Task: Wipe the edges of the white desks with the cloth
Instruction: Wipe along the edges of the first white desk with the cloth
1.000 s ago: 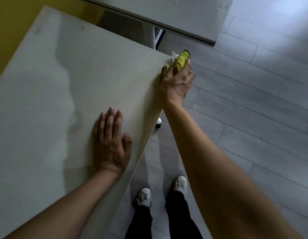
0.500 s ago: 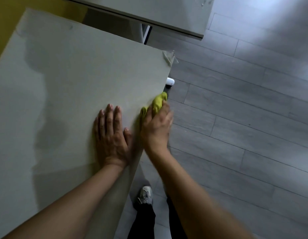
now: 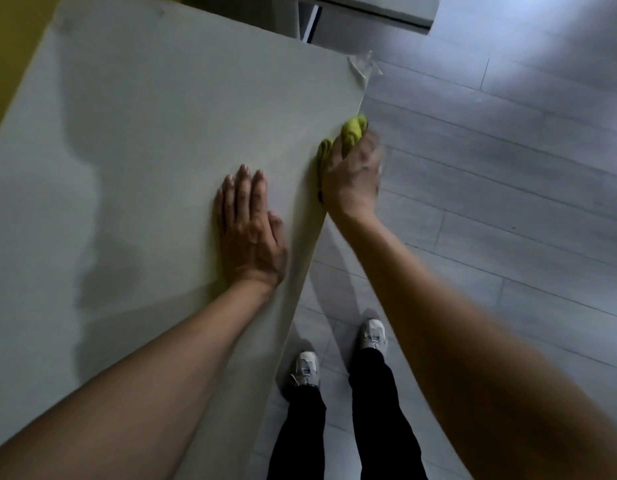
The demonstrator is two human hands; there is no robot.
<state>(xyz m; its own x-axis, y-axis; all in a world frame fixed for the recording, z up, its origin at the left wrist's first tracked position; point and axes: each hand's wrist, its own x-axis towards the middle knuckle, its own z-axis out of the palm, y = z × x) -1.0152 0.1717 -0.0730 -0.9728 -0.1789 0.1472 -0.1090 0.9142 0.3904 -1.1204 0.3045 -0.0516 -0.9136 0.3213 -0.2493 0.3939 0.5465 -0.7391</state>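
Note:
A white desk (image 3: 144,140) fills the left of the head view, its right edge running from the far corner down toward my feet. My right hand (image 3: 352,181) grips a yellow-green cloth (image 3: 352,129) and presses it against that right edge, roughly a third of the way from the far corner. The cloth wraps over the edge, mostly hidden under my fingers. My left hand (image 3: 248,226) lies flat on the desktop, fingers together, just left of the right hand.
A second white desk (image 3: 379,5) stands beyond the far edge, a white leg (image 3: 309,22) showing in the gap. A scrap of clear tape (image 3: 362,65) sticks off the near desk's far corner. Grey plank floor (image 3: 508,202) lies to the right; my shoes are below.
My right hand slid the cloth from the far corner back along the edge toward me, then a little forward again. The left hand stayed flat in place.

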